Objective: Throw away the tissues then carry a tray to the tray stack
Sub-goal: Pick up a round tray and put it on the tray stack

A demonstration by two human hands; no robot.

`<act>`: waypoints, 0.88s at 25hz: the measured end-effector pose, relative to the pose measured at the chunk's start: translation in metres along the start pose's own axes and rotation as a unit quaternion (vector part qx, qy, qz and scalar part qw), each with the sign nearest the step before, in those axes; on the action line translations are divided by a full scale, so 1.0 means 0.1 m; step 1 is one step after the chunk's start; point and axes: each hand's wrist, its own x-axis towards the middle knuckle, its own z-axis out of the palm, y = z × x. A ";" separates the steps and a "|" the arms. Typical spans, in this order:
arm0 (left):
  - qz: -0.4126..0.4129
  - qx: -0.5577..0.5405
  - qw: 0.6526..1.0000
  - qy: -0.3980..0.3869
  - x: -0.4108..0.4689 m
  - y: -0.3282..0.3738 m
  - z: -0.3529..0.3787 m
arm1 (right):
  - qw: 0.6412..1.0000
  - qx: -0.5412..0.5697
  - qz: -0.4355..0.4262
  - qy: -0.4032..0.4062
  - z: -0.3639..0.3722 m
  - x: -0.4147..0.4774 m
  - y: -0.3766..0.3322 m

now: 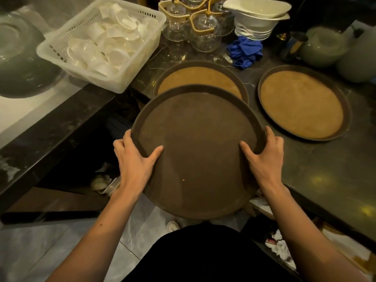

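I hold a round dark brown tray (pixel 199 139) in front of me, above the counter's corner. My left hand (pixel 136 159) grips its left rim with the thumb on the tray's inner surface. My right hand (pixel 264 155) grips the right rim the same way. Nothing lies on the held tray. Its far edge overlaps a second round tray (pixel 200 77) with a tan cork-like surface that rests on the dark counter. A third tan tray (pixel 301 102) lies on the counter to the right. White crumpled tissues (pixel 281 249) sit low at the right, below the counter edge.
A white plastic basket (pixel 101 43) of small white cups stands at the back left. Behind the trays are several upturned glasses (pixel 205 31), stacked white bowls (pixel 256 19), a blue cloth (pixel 245 51) and grey teapots (pixel 323 47). Grey floor tiles lie below.
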 end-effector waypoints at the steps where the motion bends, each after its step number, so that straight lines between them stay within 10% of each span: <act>1: 0.001 0.003 1.000 0.000 0.08 0.04 0.06 | 1.000 0.004 0.003 0.004 0.03 0.09 0.01; 22: -0.045 0.070 0.997 -0.009 1.71 0.55 1.07 | 0.992 0.086 0.076 -0.048 0.76 1.90 0.03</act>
